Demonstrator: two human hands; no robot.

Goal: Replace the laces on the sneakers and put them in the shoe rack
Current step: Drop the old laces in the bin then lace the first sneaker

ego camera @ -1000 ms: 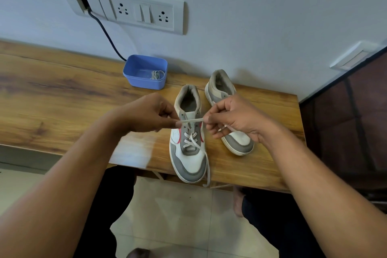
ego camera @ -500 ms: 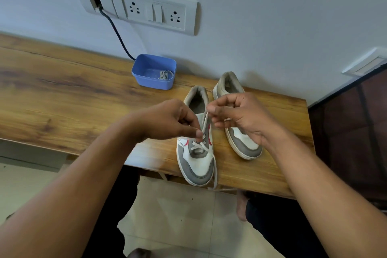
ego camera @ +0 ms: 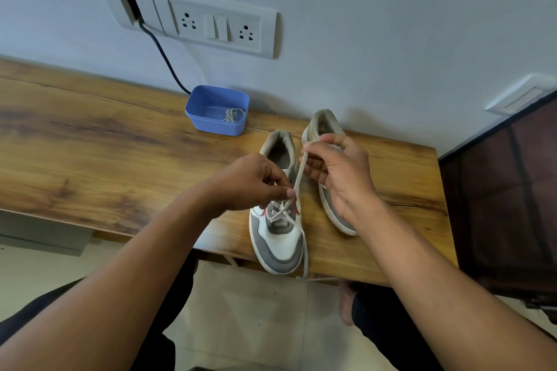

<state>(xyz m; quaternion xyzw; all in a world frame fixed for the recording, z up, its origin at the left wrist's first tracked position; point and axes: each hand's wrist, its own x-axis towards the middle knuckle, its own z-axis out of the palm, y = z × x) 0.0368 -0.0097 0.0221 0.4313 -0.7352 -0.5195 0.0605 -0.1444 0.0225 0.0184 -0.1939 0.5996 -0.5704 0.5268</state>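
Two sneakers stand on the wooden table [ego camera: 90, 144], heels toward the wall [ego camera: 391, 24]. The nearer sneaker [ego camera: 280, 238] has its toe at the table's front edge, and a loose end of its lace [ego camera: 298, 178] hangs over that edge. My left hand [ego camera: 253, 181] pinches the lace at the upper eyelets. My right hand [ego camera: 340, 178] pinches it higher up, so it runs taut. The second sneaker [ego camera: 324, 126] lies under my right hand, near the table's right end. The tabletop runs wide to my left. A blue tub [ego camera: 217, 123] holding a coiled lace [ego camera: 233, 114] stands by the wall.
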